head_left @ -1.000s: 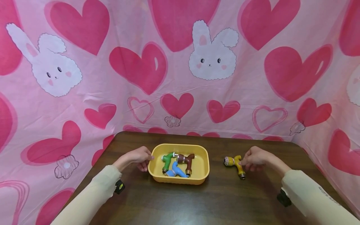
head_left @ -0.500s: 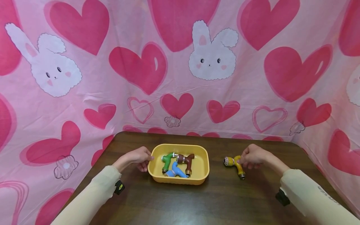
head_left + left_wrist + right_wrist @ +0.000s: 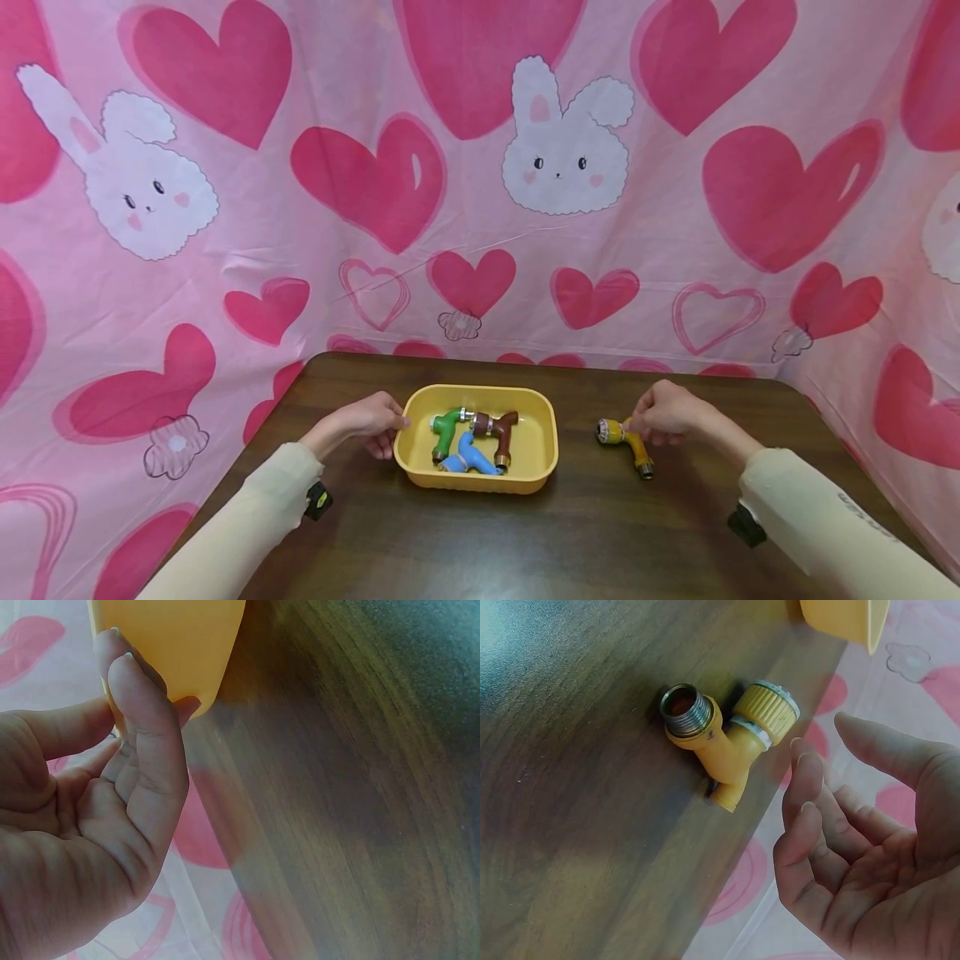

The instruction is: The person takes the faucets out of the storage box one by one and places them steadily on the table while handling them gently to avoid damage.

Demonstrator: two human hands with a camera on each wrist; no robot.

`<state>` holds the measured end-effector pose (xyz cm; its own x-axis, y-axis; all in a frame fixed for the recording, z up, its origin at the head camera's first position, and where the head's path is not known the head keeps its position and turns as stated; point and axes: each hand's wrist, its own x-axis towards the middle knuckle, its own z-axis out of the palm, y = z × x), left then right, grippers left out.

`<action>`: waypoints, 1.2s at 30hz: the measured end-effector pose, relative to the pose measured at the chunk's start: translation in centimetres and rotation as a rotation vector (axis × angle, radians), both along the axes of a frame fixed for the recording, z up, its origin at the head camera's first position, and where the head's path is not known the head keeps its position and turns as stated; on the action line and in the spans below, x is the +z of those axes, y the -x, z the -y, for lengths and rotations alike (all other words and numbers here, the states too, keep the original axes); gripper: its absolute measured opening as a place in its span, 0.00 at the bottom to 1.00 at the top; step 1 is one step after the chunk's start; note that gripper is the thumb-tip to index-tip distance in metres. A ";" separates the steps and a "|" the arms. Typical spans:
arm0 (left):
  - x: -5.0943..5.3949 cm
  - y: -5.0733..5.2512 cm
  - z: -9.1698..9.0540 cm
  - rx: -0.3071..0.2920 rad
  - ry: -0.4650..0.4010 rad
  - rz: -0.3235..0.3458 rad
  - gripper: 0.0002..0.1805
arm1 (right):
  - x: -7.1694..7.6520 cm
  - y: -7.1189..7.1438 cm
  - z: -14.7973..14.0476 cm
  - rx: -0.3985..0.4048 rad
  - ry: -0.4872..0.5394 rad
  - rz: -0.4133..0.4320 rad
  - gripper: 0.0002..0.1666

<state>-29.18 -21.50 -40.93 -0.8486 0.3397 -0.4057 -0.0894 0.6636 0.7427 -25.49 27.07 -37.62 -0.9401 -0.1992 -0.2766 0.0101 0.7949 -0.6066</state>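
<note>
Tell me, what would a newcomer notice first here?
Probably the pink heart-and-rabbit cloth behind the table. Next, the yellow tub on it: it holds a green tap, blue tap and brown tap, and the left hand pinches its rim. To its right lies a yellow tap, near the right hand.

In the upper frame a pink cloth [image 3: 480, 227] is printed with darker pink hearts [image 3: 787, 204] and white rabbits [image 3: 566, 177], while below, against a dark brown, wood-grained table [image 3: 525, 542], a yellow tray [image 3: 480, 482], green tap [image 3: 446, 436], brown tap [image 3: 505, 437], blue tap [image 3: 473, 453] and, at right, yellow tap [image 3: 640, 452] are seen between cream sleeves [image 3: 825, 508].
</note>
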 end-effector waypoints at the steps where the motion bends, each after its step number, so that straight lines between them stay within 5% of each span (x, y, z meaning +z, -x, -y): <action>1: 0.0 0.0 0.0 0.000 0.002 0.000 0.14 | 0.0 0.0 0.1 -0.002 0.001 0.004 0.10; 36: 0.0 0.1 -0.1 0.001 0.011 -0.008 0.14 | 1.6 0.2 3.0 0.072 0.006 -0.002 0.13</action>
<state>-29.26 -21.44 -40.94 -0.8518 0.3347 -0.4029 -0.0843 0.6716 0.7361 -25.70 24.08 -36.06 -0.9239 -0.2682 -0.2729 -0.0487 0.7899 -0.6114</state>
